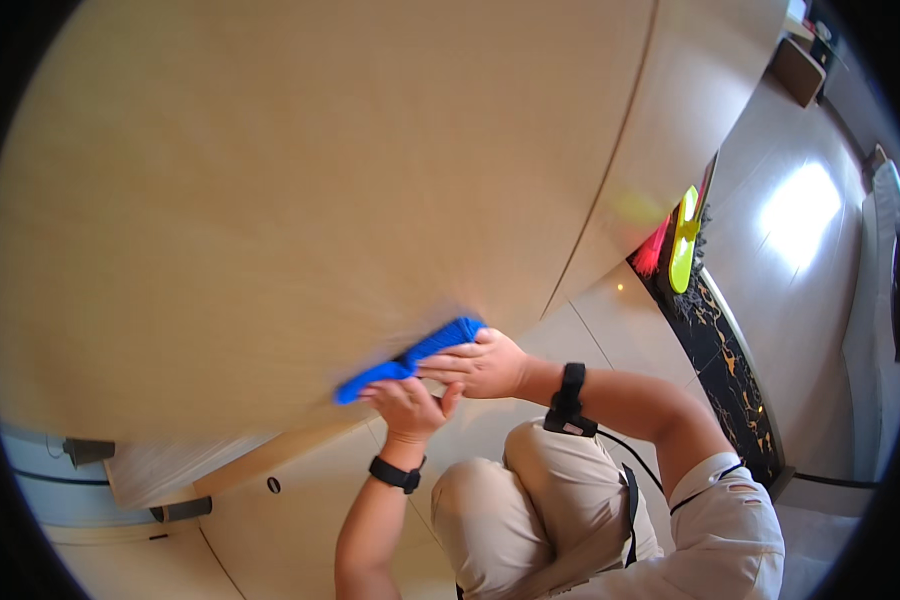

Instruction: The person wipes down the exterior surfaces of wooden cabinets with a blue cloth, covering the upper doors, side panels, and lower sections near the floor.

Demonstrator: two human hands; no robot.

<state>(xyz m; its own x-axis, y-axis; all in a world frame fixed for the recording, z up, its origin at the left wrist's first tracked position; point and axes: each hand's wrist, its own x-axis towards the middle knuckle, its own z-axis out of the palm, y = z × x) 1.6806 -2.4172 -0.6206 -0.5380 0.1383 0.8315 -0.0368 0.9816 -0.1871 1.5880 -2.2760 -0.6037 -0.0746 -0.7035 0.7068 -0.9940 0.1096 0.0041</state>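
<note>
A folded blue cloth lies pressed against a large, smooth light-wood panel that fills most of the view. My right hand holds the cloth's upper right part, fingers stretched across it. Lower and to the left, my left hand grips the cloth's other end, its thumb apart near my right palm. Parts of the cloth are blurred. A narrow dark seam runs down the panel to the right of the hands. Each wrist wears a black band.
Tiled floor shows below the panel. At the right, a yellow-green mop head and pink broom bristles stand on a dark marble-patterned strip. A small black oval object lies lower left, near a dark grey cylinder.
</note>
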